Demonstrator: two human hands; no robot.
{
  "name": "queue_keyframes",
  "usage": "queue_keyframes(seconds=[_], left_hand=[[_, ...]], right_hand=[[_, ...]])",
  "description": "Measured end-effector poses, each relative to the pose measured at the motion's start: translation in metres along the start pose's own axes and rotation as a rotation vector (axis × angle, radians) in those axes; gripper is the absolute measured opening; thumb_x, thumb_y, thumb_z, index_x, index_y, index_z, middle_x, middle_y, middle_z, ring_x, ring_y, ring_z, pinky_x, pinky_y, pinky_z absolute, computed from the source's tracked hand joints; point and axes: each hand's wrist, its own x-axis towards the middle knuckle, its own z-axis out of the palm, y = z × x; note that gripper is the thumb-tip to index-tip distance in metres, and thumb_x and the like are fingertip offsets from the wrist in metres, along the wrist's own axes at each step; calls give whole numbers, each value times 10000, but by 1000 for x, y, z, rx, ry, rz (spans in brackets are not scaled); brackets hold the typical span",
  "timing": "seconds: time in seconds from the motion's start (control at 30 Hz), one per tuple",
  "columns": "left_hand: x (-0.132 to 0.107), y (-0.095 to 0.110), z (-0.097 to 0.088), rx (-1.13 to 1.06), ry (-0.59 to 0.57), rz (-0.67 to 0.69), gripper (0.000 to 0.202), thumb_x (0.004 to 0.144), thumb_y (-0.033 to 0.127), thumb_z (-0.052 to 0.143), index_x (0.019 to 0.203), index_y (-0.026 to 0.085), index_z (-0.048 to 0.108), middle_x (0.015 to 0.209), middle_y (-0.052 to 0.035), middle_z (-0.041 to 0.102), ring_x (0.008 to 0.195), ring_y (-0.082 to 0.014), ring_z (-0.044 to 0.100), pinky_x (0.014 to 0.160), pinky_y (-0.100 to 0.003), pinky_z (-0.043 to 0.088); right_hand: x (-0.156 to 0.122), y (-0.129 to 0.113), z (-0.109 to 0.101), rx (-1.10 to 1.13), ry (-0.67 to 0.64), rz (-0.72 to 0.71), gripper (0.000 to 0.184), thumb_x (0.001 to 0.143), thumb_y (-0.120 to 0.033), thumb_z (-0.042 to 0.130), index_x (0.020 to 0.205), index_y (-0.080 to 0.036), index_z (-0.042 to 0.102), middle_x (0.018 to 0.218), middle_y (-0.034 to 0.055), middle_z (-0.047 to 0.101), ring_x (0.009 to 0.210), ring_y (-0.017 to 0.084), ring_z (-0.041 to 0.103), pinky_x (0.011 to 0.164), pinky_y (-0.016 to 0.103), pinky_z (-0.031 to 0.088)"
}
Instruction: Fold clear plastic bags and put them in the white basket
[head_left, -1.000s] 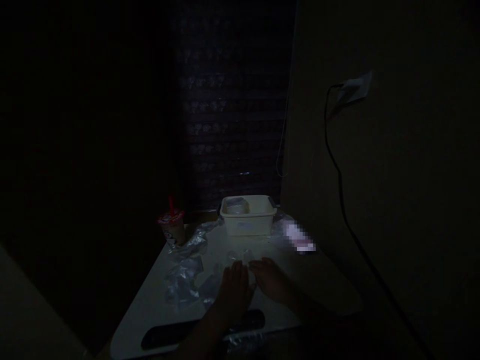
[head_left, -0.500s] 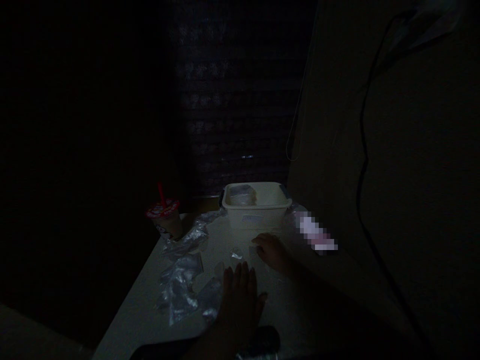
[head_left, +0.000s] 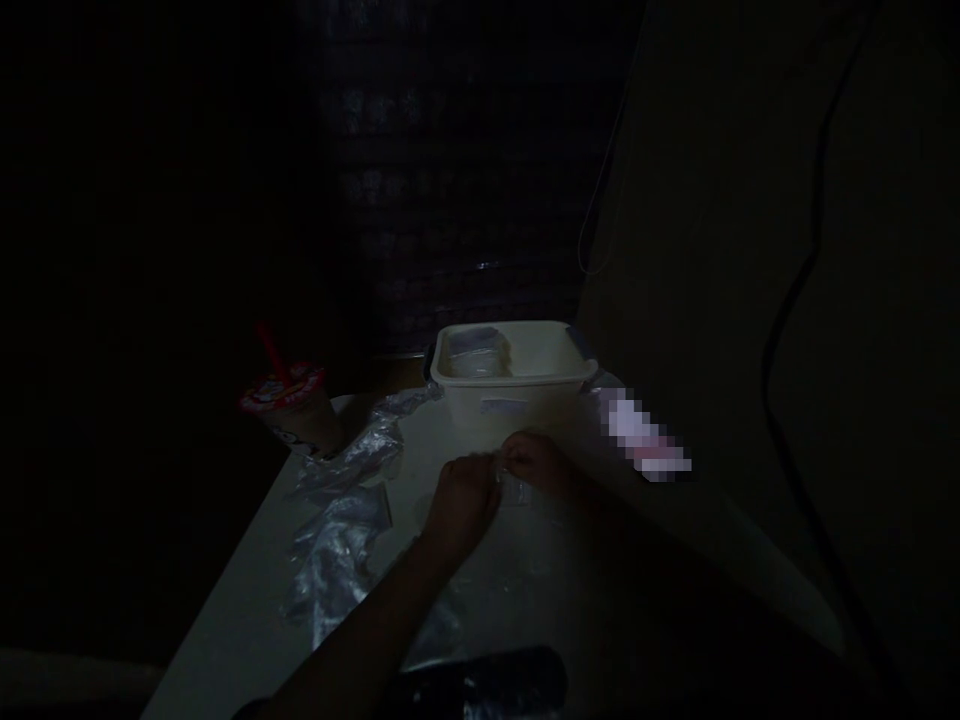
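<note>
My left hand and my right hand meet over the table in front of a white plastic tub. Both are closed, fingertips nearly touching, at the top of a small clear plastic bag. The bag hangs or lies just below the fingers; the dim light hides which, and what is in it I cannot make out. The white tub has dark handles and a label on its front. Inside it, at the left, lie clear plastic packets.
Crumpled clear plastic bags cover the table's left side. A drink cup with a red straw stands at the left edge. A blurred-out bright object lies right of the tub. A dark object lies at the near edge; a cable hangs at right.
My left hand has gone from flat with fingers stretched, near the table front, forward to my right hand, and closed. My right hand's fingers have also closed. The view has shifted slightly.
</note>
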Motion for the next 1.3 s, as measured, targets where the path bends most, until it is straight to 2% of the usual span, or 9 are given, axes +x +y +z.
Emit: queue_keyframes(seconds=[0.13,0.27,0.33,0.43,0.6,0.7,0.97,1.3], left_hand=[[-1,-4,7,-27,14,-24,323,751,204,428,1060,110,411,974,-94,540,888,-207,479,775,-329,363],[0,-5,7,-43,33,-10,296,750,224,436,1028,122,426,945,-94,542,879,-213,475,766,-338,368],[1,-6,7,-39,39,1,275,746,226,441,1001,123,442,917,-94,549,863,-216,479,756,-346,373],[1,-6,7,-42,50,0,281,732,230,462,990,118,451,925,-96,548,858,-216,478,758,-345,372],[1,-5,6,-67,53,1,272,767,237,410,1006,113,448,920,-90,549,850,-212,476,760,-343,368],[0,-5,4,-86,45,13,291,785,242,373,1043,116,427,923,-86,544,855,-208,474,762,-340,366],[0,-4,4,-52,32,58,393,761,301,417,1100,106,386,994,-106,513,904,-230,447,782,-359,349],[1,-5,4,-63,1,32,376,753,296,425,1090,129,404,1014,-92,516,918,-227,445,794,-359,340]], right_hand=[[3,12,3,352,33,-2,213,588,-141,506,801,-141,517,600,-22,510,509,72,480,480,187,373],[3,16,4,452,42,-20,279,565,-141,517,845,-139,518,636,-13,517,548,75,488,513,196,384],[3,16,5,488,6,-37,330,574,-154,520,903,-134,511,687,4,542,588,82,505,546,206,391],[2,13,6,490,-28,-3,321,587,-179,520,904,-125,525,657,-4,539,565,77,495,530,205,380],[3,11,3,505,38,58,243,546,-187,543,783,-133,557,578,-33,496,506,64,453,491,200,358],[5,12,0,563,45,57,257,534,-187,554,786,-139,553,575,-35,497,505,64,455,499,204,361],[7,12,-4,645,124,132,285,503,-204,576,779,-147,531,587,-27,528,542,81,501,540,226,393],[6,11,-8,539,175,170,243,540,-221,568,774,-154,556,567,-36,520,533,81,492,504,213,385]])
